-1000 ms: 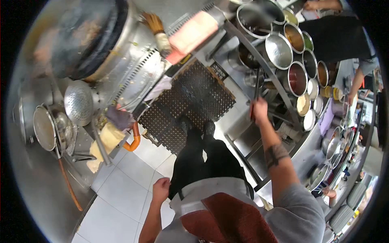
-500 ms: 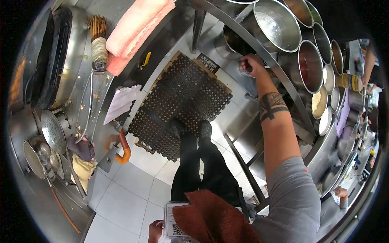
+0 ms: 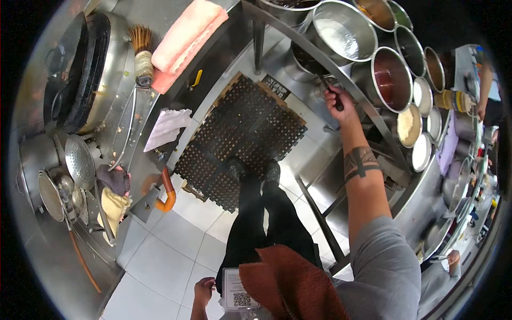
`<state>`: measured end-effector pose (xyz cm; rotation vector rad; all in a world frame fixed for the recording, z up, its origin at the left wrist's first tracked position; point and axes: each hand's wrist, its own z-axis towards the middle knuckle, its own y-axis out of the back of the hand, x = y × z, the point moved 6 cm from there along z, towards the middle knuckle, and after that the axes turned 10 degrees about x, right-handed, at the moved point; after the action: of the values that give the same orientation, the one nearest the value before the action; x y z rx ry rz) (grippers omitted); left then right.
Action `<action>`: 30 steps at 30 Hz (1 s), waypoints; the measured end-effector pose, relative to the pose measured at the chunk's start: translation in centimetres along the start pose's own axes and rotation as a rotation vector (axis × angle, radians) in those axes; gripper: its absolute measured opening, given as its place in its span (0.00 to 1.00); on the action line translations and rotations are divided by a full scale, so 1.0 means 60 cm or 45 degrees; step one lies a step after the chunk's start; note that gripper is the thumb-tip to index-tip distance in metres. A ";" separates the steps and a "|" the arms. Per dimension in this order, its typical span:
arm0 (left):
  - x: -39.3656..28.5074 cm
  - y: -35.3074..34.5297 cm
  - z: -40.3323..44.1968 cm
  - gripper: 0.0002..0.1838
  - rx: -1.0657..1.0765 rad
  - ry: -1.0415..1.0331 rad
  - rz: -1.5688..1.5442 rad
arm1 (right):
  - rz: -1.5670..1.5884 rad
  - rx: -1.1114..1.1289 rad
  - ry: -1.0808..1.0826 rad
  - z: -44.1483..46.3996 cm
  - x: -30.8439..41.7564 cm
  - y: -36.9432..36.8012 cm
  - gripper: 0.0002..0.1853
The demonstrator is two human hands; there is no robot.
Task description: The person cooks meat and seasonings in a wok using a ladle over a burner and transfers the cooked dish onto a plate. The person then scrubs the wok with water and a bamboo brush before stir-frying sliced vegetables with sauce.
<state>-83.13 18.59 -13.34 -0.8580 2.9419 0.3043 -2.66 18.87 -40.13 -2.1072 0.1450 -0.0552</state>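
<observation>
My right hand, arm stretched forward, is closed around a dark, slim handle. The handle leans toward a steel pot with a dark inside, standing low behind the curved counter rim. What the handle's far end belongs to is hidden in or behind that pot. Low at my side, next to a clear badge holder with a printed code, hangs my left hand. Its fingers are curled, and the inside of the palm is hidden, so anything held there does not show.
Several steel pots crowd the right counter, above my right forearm. A perforated black mat lies under my feet. To the left are a bristle brush, a folded pink towel and a skimmer. An orange pipe juts out below.
My right hand has moved slightly down in view, and more of the dark handle shows above it. The view has shifted a little. My left hand stays low beside the badge.
</observation>
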 end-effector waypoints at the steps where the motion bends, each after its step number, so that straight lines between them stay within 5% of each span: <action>1: -0.028 -0.004 -0.012 0.13 0.009 -0.064 0.171 | -0.096 -0.128 0.118 -0.028 -0.014 -0.017 0.07; 3: 0.020 0.011 0.002 0.13 0.053 -0.159 0.300 | -0.079 -0.331 0.199 -0.083 -0.049 -0.046 0.06; 5: 0.161 0.011 0.079 0.14 0.092 -0.040 -0.055 | -0.347 -0.347 0.385 -0.134 -0.081 -0.086 0.06; 10: -0.031 -0.023 0.150 0.13 0.143 -0.180 0.327 | -0.430 -0.309 0.497 -0.265 -0.175 -0.198 0.07; 19: -0.228 -0.041 0.158 0.13 0.094 -0.426 0.492 | -0.545 -0.328 0.236 -0.481 -0.332 -0.316 0.06; 23: -0.225 -0.011 0.146 0.12 0.029 -0.535 0.672 | -0.701 -0.340 0.065 -0.580 -0.376 -0.417 0.05; 26: -0.169 0.015 0.142 0.12 -0.161 -0.828 1.285 | -0.783 -0.545 -0.076 -0.654 -0.389 -0.570 0.04; 27: -0.149 0.017 0.136 0.12 -0.239 -0.848 1.315 | -0.795 -0.252 -0.176 -0.643 -0.389 -0.564 0.03; 30: -0.141 0.027 0.142 0.13 -0.286 -0.744 1.001 | -0.918 -0.220 -0.311 -0.650 -0.400 -0.727 0.21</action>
<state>-76.85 26.13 -20.43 0.3853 2.5413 0.7682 -26.74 10.87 17.77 -2.2160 -0.7825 -0.2181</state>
